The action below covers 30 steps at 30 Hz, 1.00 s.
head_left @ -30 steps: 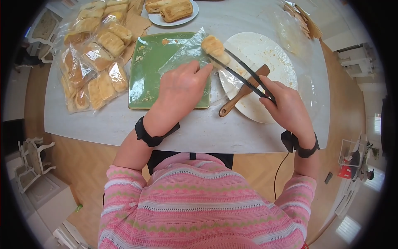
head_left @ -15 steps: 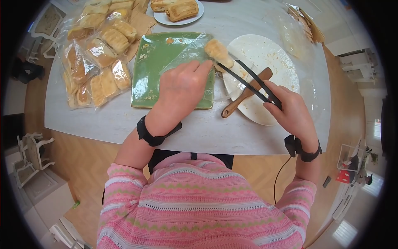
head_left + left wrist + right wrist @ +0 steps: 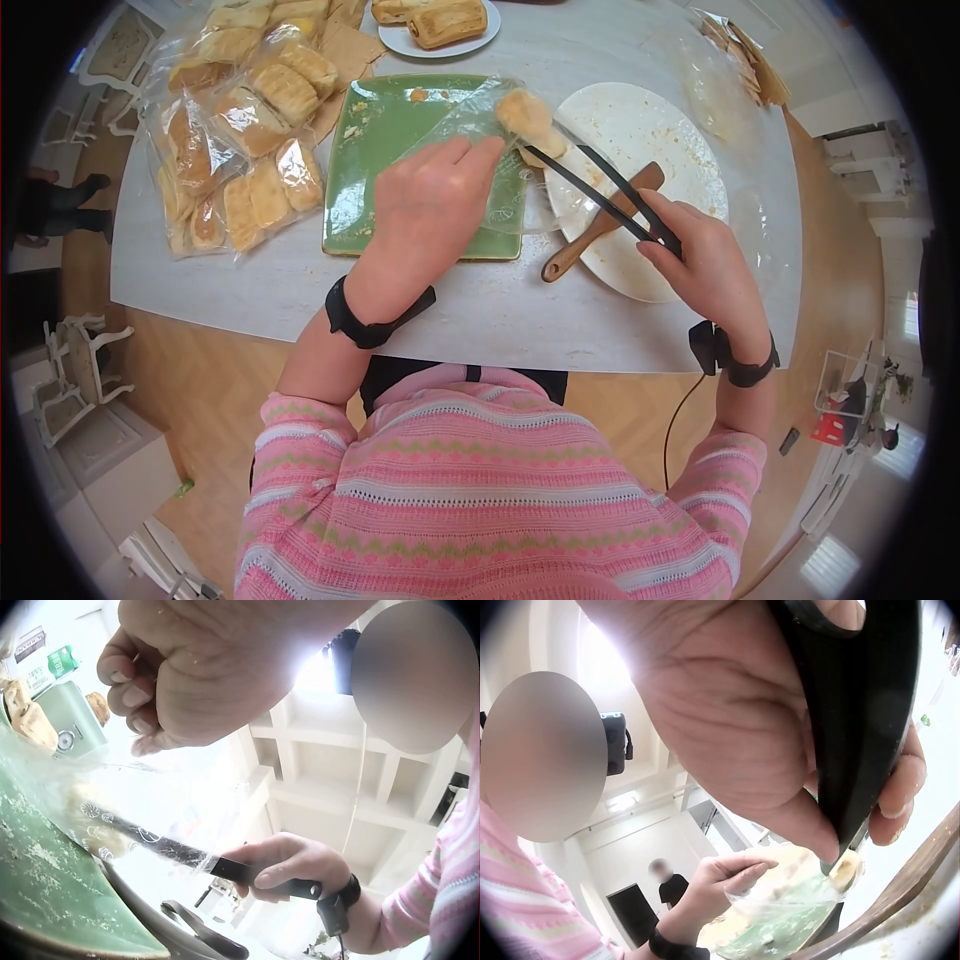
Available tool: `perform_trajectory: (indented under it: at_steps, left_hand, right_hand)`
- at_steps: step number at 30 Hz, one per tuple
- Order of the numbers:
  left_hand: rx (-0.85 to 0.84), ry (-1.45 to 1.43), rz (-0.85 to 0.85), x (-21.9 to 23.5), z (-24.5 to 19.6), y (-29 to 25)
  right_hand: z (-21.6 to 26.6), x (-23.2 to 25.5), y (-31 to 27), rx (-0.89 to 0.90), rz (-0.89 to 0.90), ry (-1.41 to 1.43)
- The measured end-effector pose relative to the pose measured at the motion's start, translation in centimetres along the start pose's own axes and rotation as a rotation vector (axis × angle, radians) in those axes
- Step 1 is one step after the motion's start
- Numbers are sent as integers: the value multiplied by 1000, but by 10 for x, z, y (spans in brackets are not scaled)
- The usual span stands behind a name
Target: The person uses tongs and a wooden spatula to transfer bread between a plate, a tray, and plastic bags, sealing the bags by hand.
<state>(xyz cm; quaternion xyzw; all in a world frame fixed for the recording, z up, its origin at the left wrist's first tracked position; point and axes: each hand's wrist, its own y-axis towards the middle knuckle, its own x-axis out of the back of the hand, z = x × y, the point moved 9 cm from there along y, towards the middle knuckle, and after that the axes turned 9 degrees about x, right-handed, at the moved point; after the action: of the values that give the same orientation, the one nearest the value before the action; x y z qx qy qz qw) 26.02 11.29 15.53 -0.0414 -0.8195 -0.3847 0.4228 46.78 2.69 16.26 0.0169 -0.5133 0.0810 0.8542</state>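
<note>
The left hand (image 3: pixel 430 205), fingers curled, pinches the edge of a clear plastic bag (image 3: pixel 470 125) above the green square plate (image 3: pixel 360 150). Black tongs (image 3: pixel 600 190) are gripped in the right hand (image 3: pixel 708 262), over the white plate's near side. Around the tongs' tips is a golden pastry piece (image 3: pixel 524 113), which appears inside the bag's mouth. In the left wrist view the bag film covers the tongs' far end and the pale pastry (image 3: pixel 97 817). The right wrist view shows the tongs (image 3: pixel 862 712) close up in the right hand (image 3: pixel 735 727).
A wooden spatula (image 3: pixel 605 222) lies across the round white plate (image 3: pixel 690 180), which holds crumbs. Bagged pastries (image 3: pixel 250 120) fill the table's left side. Behind the green plate stands a small plate (image 3: pixel 482 38) with pastries. More clear bags (image 3: pixel 705 90) lie at the back right.
The tongs and pastry have shifted slightly rightward in view, and the tongs' arms look a little lower. The left hand still pinches the bag. A person's legs have come into view at far left.
</note>
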Motion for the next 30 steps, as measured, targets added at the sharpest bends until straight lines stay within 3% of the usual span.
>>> perform_trajectory:
  at_steps: [14,17,26,30]
  left_hand:
    - [38,19,-14,5,6,4]
    - [43,17,-6,7,8,7]
    - [53,10,28,12,16,14]
    - [67,17,37,12,20,14]
  right_hand:
    - [-6,5,-2,-45,25,91]
    - [-4,7,-3,58,-36,50]
    - [2,-2,2,76,146,-7]
    - [-4,-7,3,96,84,292]
